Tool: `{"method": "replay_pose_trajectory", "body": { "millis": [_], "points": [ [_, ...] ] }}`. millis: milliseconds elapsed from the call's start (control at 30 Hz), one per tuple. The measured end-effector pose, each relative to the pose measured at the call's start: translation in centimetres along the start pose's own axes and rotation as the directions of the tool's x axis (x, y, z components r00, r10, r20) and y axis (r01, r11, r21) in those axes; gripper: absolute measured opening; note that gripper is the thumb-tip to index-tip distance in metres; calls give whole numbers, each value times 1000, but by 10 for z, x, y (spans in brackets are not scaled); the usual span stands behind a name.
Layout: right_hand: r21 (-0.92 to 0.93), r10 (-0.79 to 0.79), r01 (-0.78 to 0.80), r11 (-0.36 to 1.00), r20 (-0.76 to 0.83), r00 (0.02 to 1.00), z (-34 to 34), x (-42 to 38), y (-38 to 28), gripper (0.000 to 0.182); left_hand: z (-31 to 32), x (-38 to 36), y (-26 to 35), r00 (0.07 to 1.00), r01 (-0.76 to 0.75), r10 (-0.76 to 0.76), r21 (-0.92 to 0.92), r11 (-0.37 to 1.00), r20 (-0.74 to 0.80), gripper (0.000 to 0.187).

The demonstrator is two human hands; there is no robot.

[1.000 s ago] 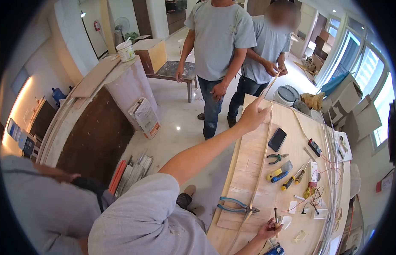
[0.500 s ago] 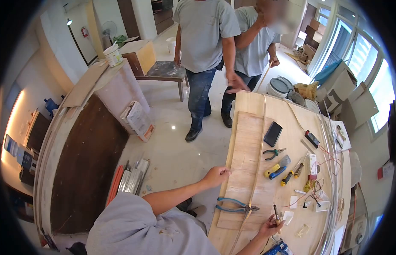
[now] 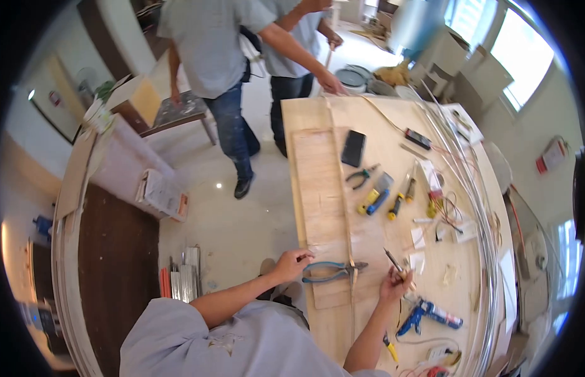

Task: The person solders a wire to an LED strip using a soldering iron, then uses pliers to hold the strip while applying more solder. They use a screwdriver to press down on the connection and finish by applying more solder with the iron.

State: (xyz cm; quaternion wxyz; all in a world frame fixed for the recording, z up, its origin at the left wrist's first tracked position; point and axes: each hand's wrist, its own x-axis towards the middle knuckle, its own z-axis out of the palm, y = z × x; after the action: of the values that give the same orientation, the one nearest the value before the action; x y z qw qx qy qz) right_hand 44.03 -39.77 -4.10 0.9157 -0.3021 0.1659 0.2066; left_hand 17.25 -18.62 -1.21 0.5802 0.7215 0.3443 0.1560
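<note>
Left hand (image 3: pixel 294 261) had come back from the far end of the board, where it was stretched out a second earlier, and now sat at the near edge with fingers curled onto the blue handles of the pliers (image 3: pixel 330 271). I read it as a loose grasp on the handles, not a firm squeeze, though the fingertips were partly hidden. Right hand (image 3: pixel 395 286) stayed where it had been, pinching a thin pointed tool (image 3: pixel 393 261) (a soldering iron or awl, I could not tell which) with the tip angled up and away from me.

The pliers lay flat on the plywood panel (image 3: pixel 321 188), jaws pointing right and touching the thin wooden strip (image 3: pixel 344 188) that ran lengthwise down the panel. With the left hand off the strip's far end and on the pliers, I judged the strip was laid in place and the work had moved to gripping or cutting it at the near end.

Further out on the workbench (image 3: pixel 380 125): a black phone (image 3: pixel 353 148), small green-handled pliers (image 3: pixel 361 176), a yellow-and-blue utility knife (image 3: pixel 375 198), screwdrivers (image 3: pixel 400 196), loose wires (image 3: pixel 446 210). A blue glue gun (image 3: pixel 427 312) lay just beside my right forearm. Two co-workers had shifted closer; one person's hand (image 3: pixel 333 83) rested at the bench's far edge.
</note>
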Motion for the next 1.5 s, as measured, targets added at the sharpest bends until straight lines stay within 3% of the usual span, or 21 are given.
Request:
{"method": "replay_pose_trajectory", "body": {
  "millis": [233, 433, 500, 600, 633, 733, 800, 867, 933, 1033, 1100, 1133, 1167, 1200, 1233, 1300, 1400, 1500],
  "points": [
    [36, -47, 40, 999, 233, 971, -5, -3, 3, 27, 2, 6, 6, 996, 30, -34, 54, 998, 85, 20],
    [16, -90, 89, 996, 94, 992, 3, -6, 7, 30, 8, 26, 22, 989, -71, 59, 84, 994, 139, 20],
    [19, -97, 95, 995, 101, 990, 10, -4, 10, 30, 12, 37, 15, 984, -105, 99, 35, 994, 146, 18],
    [-14, -62, 65, 998, 146, 987, 4, -6, 9, 30, 20, 51, 0, 988, -66, 49, 116, 991, 145, 19],
    [-31, -46, 52, 998, 165, 985, 1, -6, 6, 30, 21, 51, -6, 980, -191, 182, 138, 972, 75, 18],
    [10, -88, 89, 996, -64, 994, 13, -7, 8, 28, 13, 48, 6, 983, -93, 68, 147, 985, 169, 18],
    [3, -63, 65, 998, 274, 960, -11, 5, 8, 25, 13, 49, 1, 982, -119, 91, 170, 978, 163, 17],
    [4, -107, 108, 994, -122, 987, 19, -7, 9, 24, 13, 47, 3, 979, -123, 90, 179, 976, 182, 16],
    [35, -57, 52, 998, 151, 987, -5, -1, 6, 24, 17, 45, 4, 975, -122, 87, 164, 979, 204, 16],
    [45, -25, 14, 999, 263, 965, -24, 12, 5, 24, 16, 48, 1, 977, -121, 80, 205, 971, 198, 16],
    [107, 18, -36, 994, 167, 986, -22, 3, 3, 22, 24, 48, -19, 976, 17, -49, 151, 988, 210, 16],
    [77, -32, 33, 996, -15, 999, -13, 1, 7, 22, 25, 49, -33, 978, -108, 73, 176, 978, 195, 17],
    [61, -60, 65, 996, -79, 995, -6, 3, 10, 21, 22, 49, -21, 973, -51, 7, 182, 982, 231, 19],
    [94, -58, 54, 994, 32, 998, -4, 2, 9, 20, 21, 50, -12, 965, 44, -80, 146, 988, 250, 19],
    [100, -31, -19, 995, 470, 882, -38, 24, 6, 20, 27, 56, -33, 964, -200, 164, 165, 966, 209, 17],
    [20, -118, 117, 993, 89, 989, 12, -13, 10, 24, 23, 54, -24, 941, -321, 298, 142, 936, 162, 16],
    [3, -139, 140, 990, -87, 986, 31, -24, 12, 25, 23, 50, -19, 952, -287, 261, 171, 943, 161, 15],
    [-29, -125, 124, 992, -15, 992, 10, -9, 12, 30, 23, 48, -16, 959, -262, 235, 181, 948, 157, 15]
  ]
}}
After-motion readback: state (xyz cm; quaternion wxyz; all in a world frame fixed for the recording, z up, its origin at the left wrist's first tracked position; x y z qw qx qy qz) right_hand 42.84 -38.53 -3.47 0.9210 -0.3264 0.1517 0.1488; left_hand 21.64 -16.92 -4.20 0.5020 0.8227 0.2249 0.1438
